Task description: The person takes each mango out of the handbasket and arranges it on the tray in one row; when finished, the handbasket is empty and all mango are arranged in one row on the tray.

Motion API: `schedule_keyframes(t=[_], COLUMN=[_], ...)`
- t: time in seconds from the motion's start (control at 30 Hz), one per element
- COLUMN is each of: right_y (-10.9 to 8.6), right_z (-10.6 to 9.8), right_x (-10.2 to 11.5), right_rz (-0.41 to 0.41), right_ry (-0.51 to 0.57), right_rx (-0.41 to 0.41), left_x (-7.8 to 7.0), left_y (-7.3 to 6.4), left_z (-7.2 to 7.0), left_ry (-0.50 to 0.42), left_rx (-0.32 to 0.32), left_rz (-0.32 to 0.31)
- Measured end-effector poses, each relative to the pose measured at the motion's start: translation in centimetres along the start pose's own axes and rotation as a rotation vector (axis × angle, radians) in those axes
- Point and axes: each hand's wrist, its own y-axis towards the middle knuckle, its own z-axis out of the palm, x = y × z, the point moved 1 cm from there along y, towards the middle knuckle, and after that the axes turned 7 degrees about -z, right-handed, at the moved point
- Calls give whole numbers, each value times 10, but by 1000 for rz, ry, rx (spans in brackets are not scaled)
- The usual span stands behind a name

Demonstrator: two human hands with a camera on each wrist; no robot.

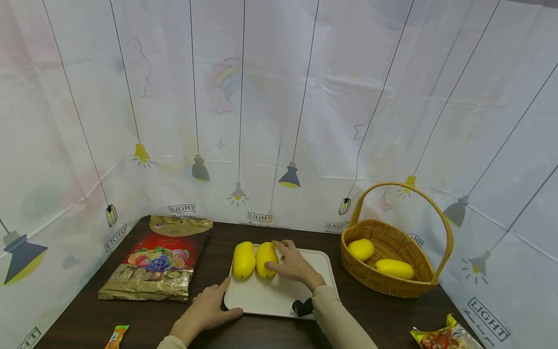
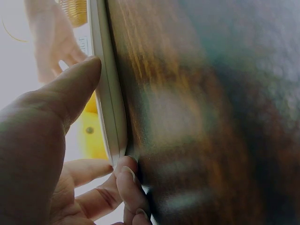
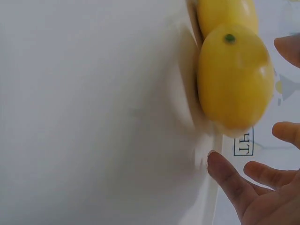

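Observation:
Two yellow oval fruits, a left one (image 1: pixel 243 260) and a right one (image 1: pixel 265 260), lie side by side on a white tray (image 1: pixel 261 300). My right hand (image 1: pixel 296 264) is over the tray at the right fruit. In the right wrist view its fingers (image 3: pixel 229 180) are spread, with a gap to the near fruit (image 3: pixel 234 79). At the tray's front left corner is my left hand (image 1: pixel 208 306). Its thumb touches the front rim (image 2: pixel 108 93) in the left wrist view, and the other fingers lie at the corner, partly hidden.
A wicker basket (image 1: pixel 370 274) with a tall handle stands right of the tray, holding two more yellow fruits (image 1: pixel 394 268). On the left lies a large candy bag (image 1: pixel 159 259). A small orange packet (image 1: pixel 116 337) and a yellow snack bag (image 1: pixel 449 337) are near the front.

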Motion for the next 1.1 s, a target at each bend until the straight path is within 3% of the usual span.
schedule_keyframes(t=[0.4, 0.67, 0.87, 1.1], right_y=[-24, -39, -55, -81], right_z=[-35, -58, -87, -127], right_x=[-12, -25, -35, -62], right_rz=[36, 53, 68, 140], right_ry=[-37, -124, -137, -183], right_rx=[-89, -133, -172, -205], left_x=[-2, -1, -2, -2], left_y=[0, 0, -1, -1], left_z=[0, 0, -1, -1], left_ry=[11, 13, 15, 17], left_rx=[11, 22, 16, 15], left_rz=[-12, -29, -27, -24])
